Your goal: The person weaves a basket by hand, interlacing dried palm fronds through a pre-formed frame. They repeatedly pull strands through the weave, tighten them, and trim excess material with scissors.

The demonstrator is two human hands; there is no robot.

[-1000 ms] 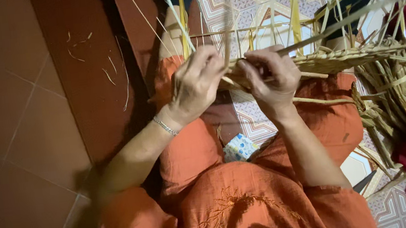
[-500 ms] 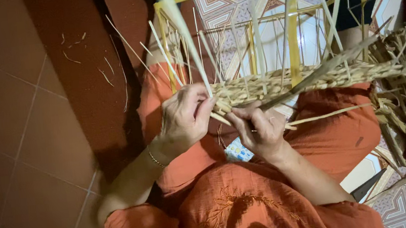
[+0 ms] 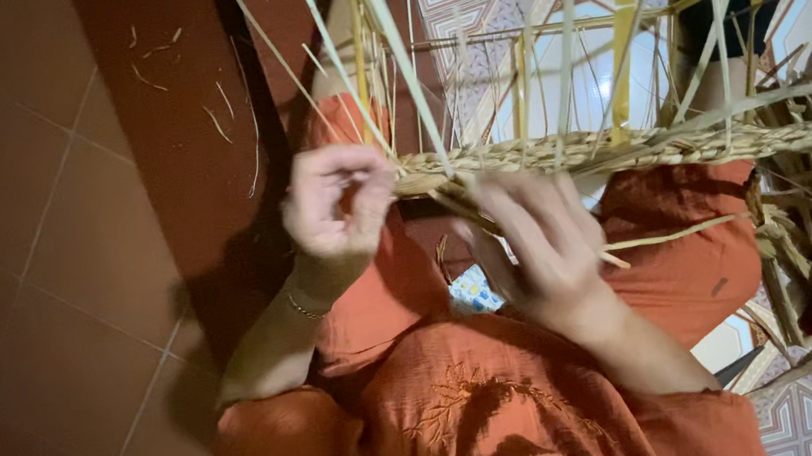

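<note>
Basket rim [image 3: 619, 148]: pale woven straw, loose upright strips | left hand [image 3: 335, 205]: pinching rim end | right hand [image 3: 538, 244]: gripping strand

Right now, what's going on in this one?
A person in orange clothes sits over a brown tiled floor, working a half-woven basket of pale straw strips held across the lap. The left hand pinches strips at the corner of the braided rim, while the right hand, blurred, grips a loose strip just below it. Unwoven upright strips stick out beyond the rim. Straw scraps lie on the floor.
</note>
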